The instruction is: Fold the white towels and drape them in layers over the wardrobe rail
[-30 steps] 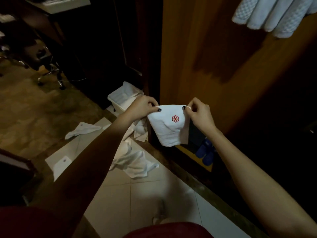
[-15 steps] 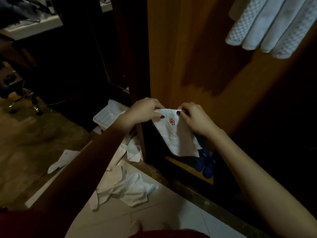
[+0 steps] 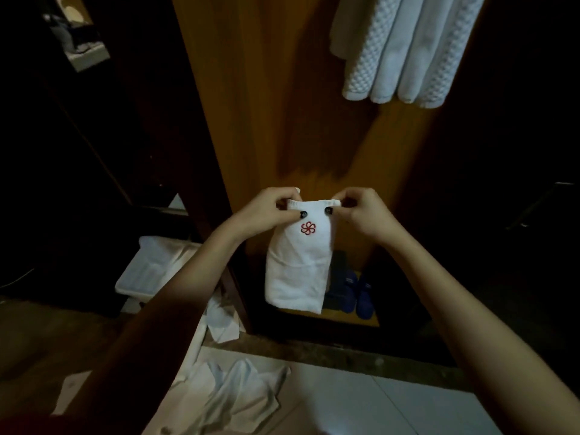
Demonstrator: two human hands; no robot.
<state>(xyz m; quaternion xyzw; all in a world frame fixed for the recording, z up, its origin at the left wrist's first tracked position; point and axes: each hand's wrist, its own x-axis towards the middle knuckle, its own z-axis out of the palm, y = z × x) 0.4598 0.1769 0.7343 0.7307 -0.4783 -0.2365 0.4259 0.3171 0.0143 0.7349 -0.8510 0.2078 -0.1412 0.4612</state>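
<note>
Compared with half a second ago, the towel point(image 3: 298, 271) is hung straighter and is held in front of the wardrobe point(image 3: 251, 89). Its top edge is pinched by the left hand point(image 3: 266, 211) and the right hand point(image 3: 364, 215). Draped towels point(image 3: 401, 48) are seen above it, to the right.

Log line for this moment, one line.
phase: fold | left hand: pinches towel top | right hand: pinches towel top | hung towels: overhead | floor towels: loose

Blue slippers point(image 3: 357, 293) side by side; white bin point(image 3: 147, 274) well apart.
</note>
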